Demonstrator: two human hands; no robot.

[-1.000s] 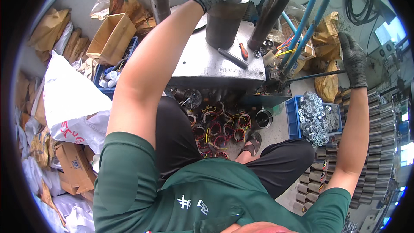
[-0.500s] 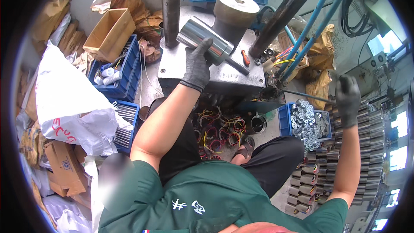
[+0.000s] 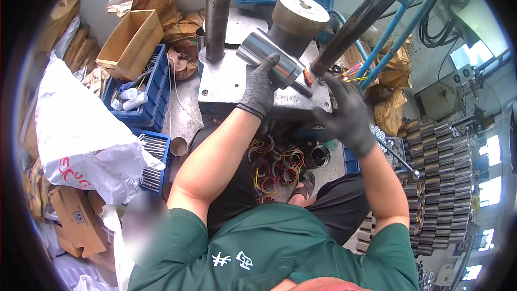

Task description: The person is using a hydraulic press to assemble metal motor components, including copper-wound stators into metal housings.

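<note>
Head view: gloved left hand (image 3: 260, 87) wrapped over a shiny steel cylinder (image 3: 269, 59) on a grey metal press plate (image 3: 226, 78).
Cylinder lies tilted across the plate, its open end toward 10 o'clock, a thin shaft sticking out toward 4 o'clock; it rests against a dull round die block (image 3: 297, 20) at its 1 o'clock. Left fingers curl over the cylinder's middle, gripping it. Gloved right hand (image 3: 347, 113) sits at the plate's edge, 4 o'clock of the cylinder, fingers spread and loose, holding nothing; whether it touches the plate cannot be told. Upright steel column (image 3: 218, 13) stands at 10 o'clock of the cylinder. Blue crate (image 3: 152, 92) of small parts sits well off at 9 o'clock. Wound copper stators (image 3: 277, 164) lie below the plate, at 6 o'clock.
</note>
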